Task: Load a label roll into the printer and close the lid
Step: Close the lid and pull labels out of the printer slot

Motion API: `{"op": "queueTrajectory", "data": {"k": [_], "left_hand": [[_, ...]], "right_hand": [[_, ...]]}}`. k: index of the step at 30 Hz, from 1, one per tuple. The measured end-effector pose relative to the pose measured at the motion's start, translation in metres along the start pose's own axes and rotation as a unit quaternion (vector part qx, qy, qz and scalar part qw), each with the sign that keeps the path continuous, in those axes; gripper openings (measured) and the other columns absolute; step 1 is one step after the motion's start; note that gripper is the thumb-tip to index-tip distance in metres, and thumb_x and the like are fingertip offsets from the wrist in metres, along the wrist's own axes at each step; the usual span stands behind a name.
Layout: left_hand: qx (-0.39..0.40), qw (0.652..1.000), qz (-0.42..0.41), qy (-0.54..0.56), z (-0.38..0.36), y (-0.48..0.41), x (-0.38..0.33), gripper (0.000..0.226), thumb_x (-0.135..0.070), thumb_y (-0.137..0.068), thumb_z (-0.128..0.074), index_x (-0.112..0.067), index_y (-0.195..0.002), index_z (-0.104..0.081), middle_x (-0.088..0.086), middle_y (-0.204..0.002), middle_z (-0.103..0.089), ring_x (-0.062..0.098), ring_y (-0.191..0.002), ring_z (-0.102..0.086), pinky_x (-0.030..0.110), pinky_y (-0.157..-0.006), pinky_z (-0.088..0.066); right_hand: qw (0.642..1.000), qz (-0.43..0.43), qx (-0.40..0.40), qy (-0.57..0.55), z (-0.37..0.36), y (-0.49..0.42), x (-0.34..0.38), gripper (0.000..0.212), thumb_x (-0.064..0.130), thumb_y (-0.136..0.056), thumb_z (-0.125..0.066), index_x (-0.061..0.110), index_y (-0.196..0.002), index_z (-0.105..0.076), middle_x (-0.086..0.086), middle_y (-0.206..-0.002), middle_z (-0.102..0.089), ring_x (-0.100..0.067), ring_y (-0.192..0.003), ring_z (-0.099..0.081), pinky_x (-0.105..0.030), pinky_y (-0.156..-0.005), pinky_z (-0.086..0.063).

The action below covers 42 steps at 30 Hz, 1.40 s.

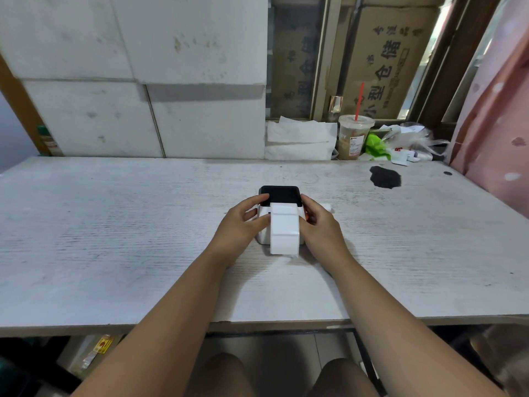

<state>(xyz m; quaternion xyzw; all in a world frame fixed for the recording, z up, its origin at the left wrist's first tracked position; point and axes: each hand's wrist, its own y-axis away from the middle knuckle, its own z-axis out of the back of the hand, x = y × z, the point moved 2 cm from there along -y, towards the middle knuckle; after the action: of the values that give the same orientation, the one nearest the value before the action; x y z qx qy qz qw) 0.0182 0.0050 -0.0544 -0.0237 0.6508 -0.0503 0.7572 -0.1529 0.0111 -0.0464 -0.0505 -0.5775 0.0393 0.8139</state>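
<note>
A small white label printer [264, 227] with a black lid [282, 194] sits on the whitewashed wooden bench [114, 224], directly between the two hands. A wide strip of white labels [284, 230] comes out from under the near edge of the black lid, runs down over the front of the printer and ends at the bench surface, just nearer the person than the hands. The lid lies flat over the top of the printer; whether it is fully latched cannot be told. The left hand [243, 222] rests against the left side of the printer, fingers partly curled, with the thumb lying across the left edge of the label strip and the fingertips touching the corner of the lid. The right hand [317, 222] cups the right side of the printer, fingers bent around it and the thumb side pressed to the right edge of the strip. Beyond the hands and to the right, a dark stain [385, 176] marks the bench. Further back on the same side, against the window ledge, stand a plastic drink cup [353, 138] with a red straw [358, 101], crumpled white paper [300, 140] and a clear bag of litter [406, 138]. Behind them leans a printed cardboard box [383, 61], and white foam boards [128, 75] line the wall beyond the left hand.
</note>
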Motion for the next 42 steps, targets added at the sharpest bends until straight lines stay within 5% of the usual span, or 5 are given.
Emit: {"op": "queueTrajectory", "data": {"k": [17, 23, 29, 42], "left_hand": [[0.004, 1.0, -0.006, 0.001, 0.0003, 0.0013, -0.0007, 0.043, -0.03, -0.082, -0.07, -0.044, -0.121, -0.059, -0.01, -0.137, -0.056, 0.008, -0.127, -0.051, 0.04, -0.107, -0.042], [0.0, 1.0, -0.01, 0.0, -0.0002, 0.0012, 0.0002, 0.044, -0.026, -0.083, -0.069, -0.04, -0.123, -0.059, -0.011, -0.136, -0.056, 0.008, -0.126, -0.052, 0.039, -0.108, -0.042], [-0.001, 1.0, -0.009, -0.004, -0.0008, 0.0013, 0.0007, 0.043, -0.027, -0.084, -0.069, -0.042, -0.123, -0.058, -0.011, -0.136, -0.056, 0.007, -0.126, -0.052, 0.038, -0.108, -0.042], [0.0, 1.0, -0.001, -0.003, -0.0002, 0.0005, 0.0013, 0.046, -0.041, -0.073, -0.07, -0.049, -0.117, -0.06, -0.011, -0.135, -0.058, 0.007, -0.125, -0.053, 0.039, -0.108, -0.042]], "right_hand": [[1.0, -0.007, 0.01, -0.012, -0.0012, -0.0047, -0.0015, 0.054, 0.043, -0.08, -0.065, 0.038, -0.133, -0.052, 0.018, -0.124, -0.064, -0.002, -0.114, -0.058, -0.033, -0.1, -0.048], [0.998, -0.033, 0.011, -0.06, -0.0022, -0.0067, 0.004, 0.049, 0.025, -0.085, -0.068, 0.028, -0.131, -0.05, 0.021, -0.11, -0.056, 0.003, -0.102, -0.054, -0.021, -0.088, -0.042], [0.999, -0.027, 0.004, -0.034, -0.0027, -0.004, 0.0011, 0.051, 0.035, -0.084, -0.065, 0.035, -0.132, -0.049, 0.018, -0.128, -0.056, -0.005, -0.121, -0.052, -0.037, -0.104, -0.044], [1.0, -0.006, -0.01, -0.009, -0.0011, -0.0019, -0.0013, 0.055, 0.04, -0.083, -0.064, 0.034, -0.136, -0.05, 0.013, -0.132, -0.06, -0.007, -0.121, -0.055, -0.036, -0.104, -0.045]]}}
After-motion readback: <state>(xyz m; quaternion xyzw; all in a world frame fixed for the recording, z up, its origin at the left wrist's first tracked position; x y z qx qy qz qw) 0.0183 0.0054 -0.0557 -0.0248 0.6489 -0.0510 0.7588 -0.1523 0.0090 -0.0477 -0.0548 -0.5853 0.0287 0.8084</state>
